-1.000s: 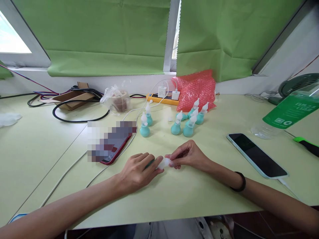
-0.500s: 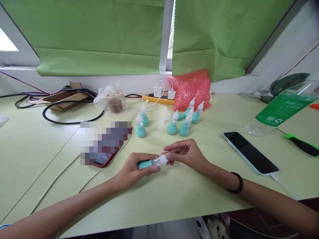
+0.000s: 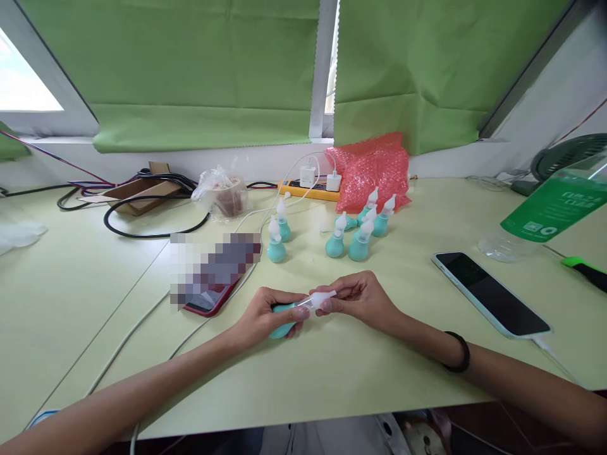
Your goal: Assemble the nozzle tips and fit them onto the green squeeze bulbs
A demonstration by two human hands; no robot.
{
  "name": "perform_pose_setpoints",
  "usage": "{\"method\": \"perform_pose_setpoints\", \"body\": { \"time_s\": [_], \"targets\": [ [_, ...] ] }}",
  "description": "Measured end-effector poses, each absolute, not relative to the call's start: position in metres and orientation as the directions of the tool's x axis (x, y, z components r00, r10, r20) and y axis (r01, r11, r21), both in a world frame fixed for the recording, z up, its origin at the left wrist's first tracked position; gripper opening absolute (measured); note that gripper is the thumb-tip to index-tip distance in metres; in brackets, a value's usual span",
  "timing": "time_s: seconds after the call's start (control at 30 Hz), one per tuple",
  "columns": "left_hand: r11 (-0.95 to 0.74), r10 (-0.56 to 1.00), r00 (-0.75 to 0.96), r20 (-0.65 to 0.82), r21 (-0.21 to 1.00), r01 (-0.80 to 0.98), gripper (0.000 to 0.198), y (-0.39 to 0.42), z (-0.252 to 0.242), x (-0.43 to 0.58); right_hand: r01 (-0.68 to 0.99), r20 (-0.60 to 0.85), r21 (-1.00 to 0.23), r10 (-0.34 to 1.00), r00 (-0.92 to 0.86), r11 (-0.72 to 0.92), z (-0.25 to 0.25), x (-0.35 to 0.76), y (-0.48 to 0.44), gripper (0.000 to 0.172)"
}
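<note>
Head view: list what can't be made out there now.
All in the head view:
Teal bulb: partly hidden by the left hand around it.
White tip: one side partly covered by the right hand.
Red-edged phone: much of its screen masked by pixelation.
Green-labelled bottle: top cut off by the right edge; small print unreadable.

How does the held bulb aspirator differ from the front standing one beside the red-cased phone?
The held aspirator is tilted rightward; the standing aspirator is upright. The left hand and right hand touch the held aspirator; no hand touches the standing aspirator. Both have teal bulbs and whitish tips.
</note>
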State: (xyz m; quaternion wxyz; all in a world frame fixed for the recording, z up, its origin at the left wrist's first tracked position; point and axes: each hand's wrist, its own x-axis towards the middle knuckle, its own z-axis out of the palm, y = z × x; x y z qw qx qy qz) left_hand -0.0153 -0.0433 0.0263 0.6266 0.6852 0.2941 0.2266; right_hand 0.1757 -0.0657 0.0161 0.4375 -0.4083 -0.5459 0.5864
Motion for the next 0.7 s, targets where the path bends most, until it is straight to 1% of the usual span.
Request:
{"method": "perform_pose_setpoints", "body": {
  "time_s": [0.07, 0.13, 0.2, 0.23, 0.27, 0.33, 0.37, 0.43, 0.5, 0.53, 0.63, 0.7],
  "targets": [
    [-0.077, 0.698, 0.716, -0.033, 0.990, 0.120, 0.026, -0.044, 0.028, -0.016, -0.057, 0.023, -0.998, 0.964, -0.264, 0.008, 0.018, 0.173, -0.067, 0.024],
    [-0.121, 0.714, 0.699, 0.018, 0.988, 0.098, 0.029, -0.044, 0.027, -0.016, 0.001, 0.067, -0.998, 0.969, -0.237, 0.069, 0.026, 0.169, -0.068, 0.022],
    [-0.135, 0.762, 0.641, 0.086, 0.991, 0.027, 0.033, -0.042, 0.023, -0.017, 0.124, 0.162, -0.974, 0.967, -0.197, 0.189, 0.042, 0.165, -0.067, 0.018],
    [-0.120, 0.795, 0.595, 0.113, 0.992, -0.028, 0.035, -0.041, 0.020, -0.017, 0.204, 0.235, -0.941, 0.956, -0.175, 0.269, 0.053, 0.163, -0.065, 0.016],
    [-0.090, 0.832, 0.541, 0.121, 0.992, -0.085, 0.037, -0.040, 0.017, -0.017, 0.290, 0.318, -0.890, 0.935, -0.159, 0.352, 0.066, 0.163, -0.063, 0.014],
    [-0.027, 0.877, 0.469, 0.103, 0.986, -0.166, 0.037, -0.038, 0.012, -0.017, 0.441, 0.480, -0.750, 0.864, -0.152, 0.494, 0.093, 0.164, -0.054, 0.012],
    [-0.001, 0.886, 0.456, 0.085, 0.983, -0.182, 0.036, -0.037, 0.010, -0.016, 0.512, 0.550, -0.669, 0.822, -0.146, 0.539, 0.106, 0.166, -0.046, 0.012],
    [0.025, 0.888, 0.456, 0.058, 0.984, -0.174, 0.034, -0.036, 0.010, -0.015, 0.641, 0.668, -0.508, 0.733, -0.129, 0.576, 0.129, 0.170, -0.027, 0.013],
    [0.022, 0.882, 0.470, 0.038, 0.992, -0.122, 0.032, -0.036, 0.012, -0.014, 0.732, 0.681, -0.371, 0.703, -0.202, 0.571, 0.143, 0.175, -0.002, 0.013],
    [0.012, 0.876, 0.481, 0.032, 0.996, -0.088, 0.030, -0.037, 0.013, -0.014, 0.774, 0.652, -0.312, 0.717, -0.248, 0.551, 0.146, 0.177, 0.012, 0.013],
    [-0.022, 0.864, 0.503, 0.019, 1.000, -0.001, 0.027, -0.037, 0.014, -0.014, 0.883, 0.504, -0.210, 0.821, -0.270, 0.419, 0.142, 0.178, 0.051, 0.014],
    [-0.035, 0.861, 0.508, 0.024, 0.999, 0.012, 0.023, -0.037, 0.012, -0.014, 0.929, 0.394, -0.153, 0.883, -0.256, 0.337, 0.132, 0.176, 0.071, 0.017]
  ]
}}
